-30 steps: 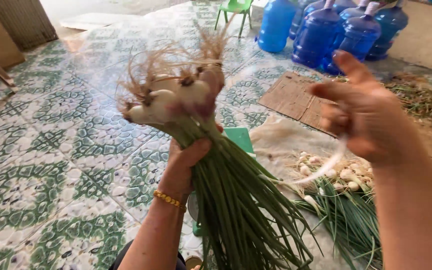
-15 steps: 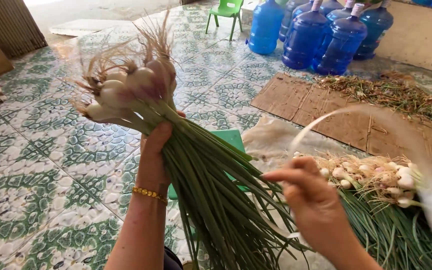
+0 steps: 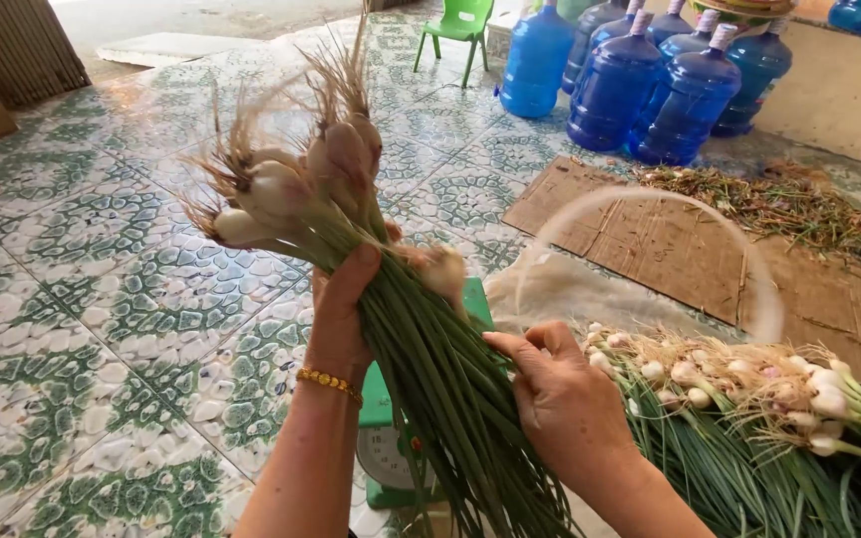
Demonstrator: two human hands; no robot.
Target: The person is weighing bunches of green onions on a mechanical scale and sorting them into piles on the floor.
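your left hand [image 3: 346, 309] is closed round the garlic bunch [image 3: 391, 299] just below the bulbs, held up above the green scale [image 3: 391, 438]. your right hand [image 3: 565, 399] pinches a blurred band [image 3: 650, 199] beside the stalks. the stalks look limp and slippery, so grip near the firm bulbs.

Single head view, looking down and forward, close over hands, tiled floor [image 3: 102, 299] beyond

Green-patterned tile floor [image 3: 102, 299]: cardboard sheet [image 3: 670, 249], blue water jugs [image 3: 615, 90], green chair [image 3: 460, 30], onion pile [image 3: 749, 399].
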